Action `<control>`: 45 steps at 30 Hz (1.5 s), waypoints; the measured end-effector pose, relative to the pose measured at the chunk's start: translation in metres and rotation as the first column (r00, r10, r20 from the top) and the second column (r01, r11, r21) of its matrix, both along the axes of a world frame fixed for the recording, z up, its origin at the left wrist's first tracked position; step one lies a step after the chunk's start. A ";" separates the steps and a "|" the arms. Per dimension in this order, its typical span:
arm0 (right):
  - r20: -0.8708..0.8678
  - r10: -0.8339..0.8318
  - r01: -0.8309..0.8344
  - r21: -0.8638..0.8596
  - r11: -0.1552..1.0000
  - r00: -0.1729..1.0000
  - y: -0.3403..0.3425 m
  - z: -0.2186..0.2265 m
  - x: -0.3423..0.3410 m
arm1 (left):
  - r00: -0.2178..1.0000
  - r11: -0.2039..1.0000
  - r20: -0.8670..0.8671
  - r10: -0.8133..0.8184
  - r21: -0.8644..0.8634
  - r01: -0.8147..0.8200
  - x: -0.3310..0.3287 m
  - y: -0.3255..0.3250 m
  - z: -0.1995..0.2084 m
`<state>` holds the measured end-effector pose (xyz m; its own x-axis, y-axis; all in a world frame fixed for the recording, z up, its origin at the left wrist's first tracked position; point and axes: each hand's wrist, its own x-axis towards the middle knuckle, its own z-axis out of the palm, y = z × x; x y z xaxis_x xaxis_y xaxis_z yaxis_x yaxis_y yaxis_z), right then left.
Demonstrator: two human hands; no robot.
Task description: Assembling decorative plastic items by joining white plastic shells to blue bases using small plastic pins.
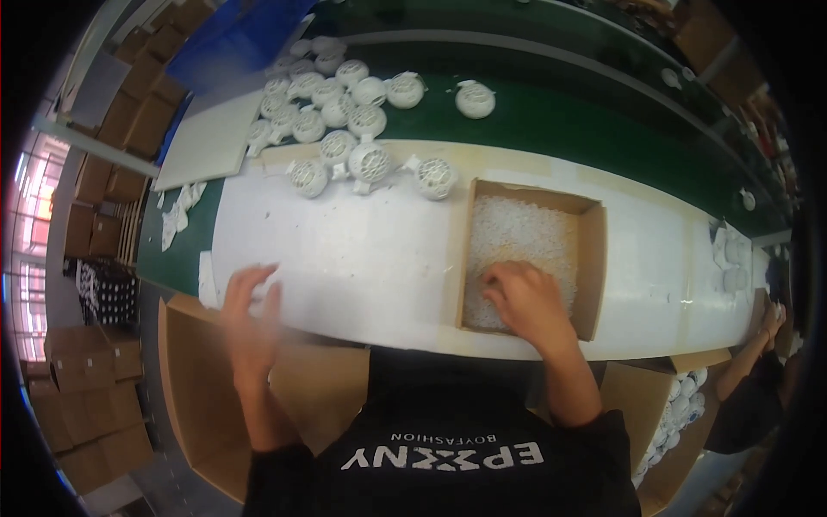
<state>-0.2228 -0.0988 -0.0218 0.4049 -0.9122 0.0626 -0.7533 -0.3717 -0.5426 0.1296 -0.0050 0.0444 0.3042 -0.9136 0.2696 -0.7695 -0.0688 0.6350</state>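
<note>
My right hand [529, 302] is over a shallow cardboard box [591, 258] holding many small clear plastic pieces [521, 228]. Its fingers are bent down at the pieces, close together; whatever is between the fingertips is too small to make out. My left hand [251, 314], smeared by motion, is raised at the near left edge of the white work surface [362, 258]. Its thumb and fingers are apart, and nothing shows between them. Beyond both hands lie several white round balls with a lattice pattern and small tabs [370, 161].
A large open carton [194, 388] stands below my left arm. Another carton at the lower right holds white balls [682, 401], near a co-worker's arm [745, 362]. More balls [336, 108] are piled on the green belt [551, 112], by a blue bin [233, 43].
</note>
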 end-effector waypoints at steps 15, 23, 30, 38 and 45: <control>0.201 0.042 -0.008 -0.167 0.986 0.979 0.002 -0.006 -0.010 | 0.909 0.912 0.270 -0.318 0.348 0.215 -0.160 -0.359 -0.076; 0.417 0.070 0.024 -0.218 0.976 0.906 -0.003 0.008 -0.007 | 0.327 0.851 -0.904 -0.274 -0.069 0.521 -0.136 -0.234 -0.008; 0.663 -0.102 -0.048 0.204 0.978 0.741 0.016 0.029 0.002 | -0.526 0.808 -0.839 -0.139 -0.403 0.430 -0.109 -0.056 -0.011; 0.881 -0.388 -0.408 0.469 0.783 0.270 0.031 0.039 0.036 | -0.799 0.717 -0.599 -0.055 -0.580 0.385 -0.114 -0.022 -0.022; 0.849 -0.516 -0.664 0.450 0.597 0.112 0.042 0.029 0.043 | -0.743 0.733 -0.668 -0.050 -0.530 0.427 -0.120 -0.016 -0.022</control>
<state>-0.1797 -0.0573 0.0076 0.6049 -0.7919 -0.0838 0.5639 0.5003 -0.6571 0.0096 -0.0206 0.0227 -0.4771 -0.8677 0.1397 0.8695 -0.4429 0.2184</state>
